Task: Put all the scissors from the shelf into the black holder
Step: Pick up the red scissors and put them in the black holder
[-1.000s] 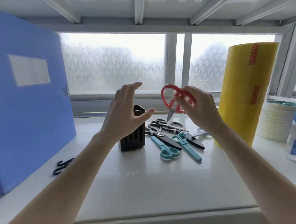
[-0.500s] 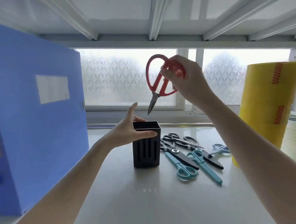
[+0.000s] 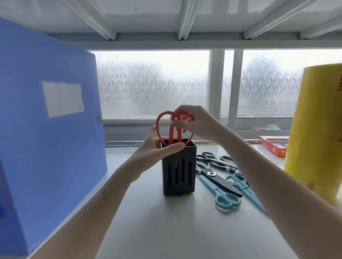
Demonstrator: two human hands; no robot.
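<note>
Pinching red scissors [image 3: 171,129] in holder [image 3: 179,175], right hand [image 3: 195,123]; left hand [image 3: 155,150] apparently grips holder.

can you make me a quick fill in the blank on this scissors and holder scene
1. The scissors going into the black holder have ____ handles.
2. The left hand steadies the holder at its ____.
3. The right hand holds the scissors by the ____, blades pointing down.
4. The teal scissors on the shelf lie on the holder's ____ side.

Missing words: red; rim; handles; right
</note>
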